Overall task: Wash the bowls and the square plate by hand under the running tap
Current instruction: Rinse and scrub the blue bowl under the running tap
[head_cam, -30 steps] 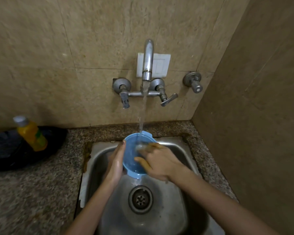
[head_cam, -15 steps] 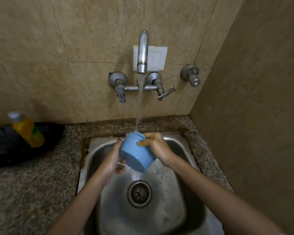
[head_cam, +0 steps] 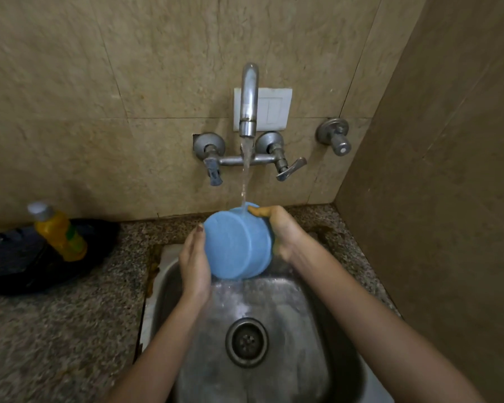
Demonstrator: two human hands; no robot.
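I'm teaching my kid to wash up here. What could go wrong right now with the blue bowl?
Slip: the wet blue bowl is held on its side, the left hand only pressing flat on its base while the right hand grips the rim end; it might drop into the sink.
Splash: the water stream hits the bowl's curved outer wall and may spray toward the white switch plate behind the tap.

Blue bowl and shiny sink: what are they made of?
The round blue bowl looks like plastic: even solid colour, matte skin, only soft dull glints. The grey metal sink is probably stainless steel: silvery, brushed-looking, reflecting light in wet streaks around the drain.
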